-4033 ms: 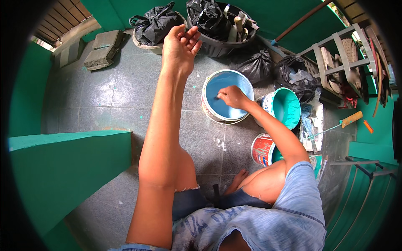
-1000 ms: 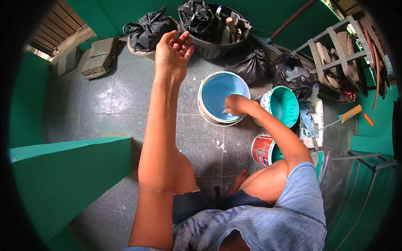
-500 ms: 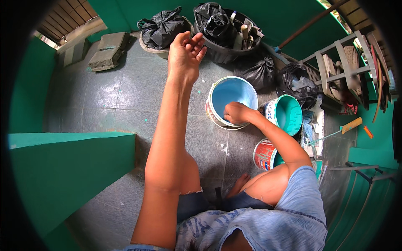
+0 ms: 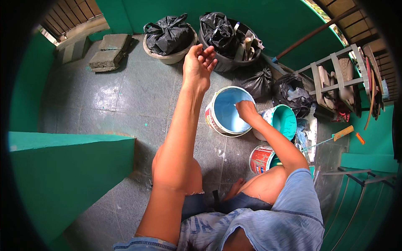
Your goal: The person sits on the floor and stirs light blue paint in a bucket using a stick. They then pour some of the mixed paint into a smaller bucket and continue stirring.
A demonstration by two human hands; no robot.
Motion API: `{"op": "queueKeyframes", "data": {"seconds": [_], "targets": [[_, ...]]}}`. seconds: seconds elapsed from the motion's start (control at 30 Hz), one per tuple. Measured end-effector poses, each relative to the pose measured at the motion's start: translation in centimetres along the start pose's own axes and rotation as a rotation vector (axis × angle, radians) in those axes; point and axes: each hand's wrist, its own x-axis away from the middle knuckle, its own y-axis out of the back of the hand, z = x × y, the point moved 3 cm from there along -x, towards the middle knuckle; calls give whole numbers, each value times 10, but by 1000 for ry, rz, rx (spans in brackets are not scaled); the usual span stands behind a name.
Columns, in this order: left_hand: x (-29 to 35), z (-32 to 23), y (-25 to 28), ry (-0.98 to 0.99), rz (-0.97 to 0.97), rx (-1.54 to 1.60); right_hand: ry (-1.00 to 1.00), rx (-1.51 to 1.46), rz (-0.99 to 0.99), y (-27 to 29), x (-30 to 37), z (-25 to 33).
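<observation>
Reaching over the mouth of the blue-lined paint bucket point(image 4: 214, 121), the right hand point(image 4: 247, 111) is held with its back upward and fingers curled in; whether anything is pinched there cannot be told. Apart from it, the left hand point(image 4: 198, 67) is raised with palm turned up and fingers loosely bent, nothing visibly gripped, perhaps so that the bucket's opening is left clear. The bucket is stood on the tiled floor point(image 4: 155, 98) ahead of the knees, probably for easy reach from a low seat. Just right of it, a green-coated bucket point(image 4: 286, 119) and a red-labelled bucket point(image 4: 259, 158) are grouped, likely for convenience. Farther out, a knotted black garbage bag point(image 4: 168, 35) is contained by a pale basin point(image 4: 169, 59), and a yellow paint roller point(image 4: 343, 133) is seen at right.
</observation>
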Motion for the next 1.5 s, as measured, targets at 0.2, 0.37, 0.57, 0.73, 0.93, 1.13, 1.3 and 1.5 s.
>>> {"op": "queueKeyframes", "data": {"seconds": [0.2, 0.37, 0.57, 0.73, 0.93, 1.13, 1.3, 1.5], "targets": [[4, -4, -2, 13, 22, 59, 68, -109, 509, 11, -3, 33], [4, 4, -6, 39, 42, 91, 61, -458, 73, 8, -21, 39], [3, 2, -3, 40, 38, 98, -26, -6, 16, -2, -5, -1], [5, -6, -1, 19, 24, 113, 4, -182, 418, 6, 7, 19], [4, 2, -6, 34, 50, 125, -141, -455, 2, 6, -3, 20], [4, -6, 0, 14, 31, 110, -86, -69, 124, 7, 0, 8], [4, -7, 1, 11, 35, 108, 9, -376, 377, 1, 11, 33], [6, -3, -3, 15, 45, 100, -85, -255, -45, 11, -4, 18]]}}
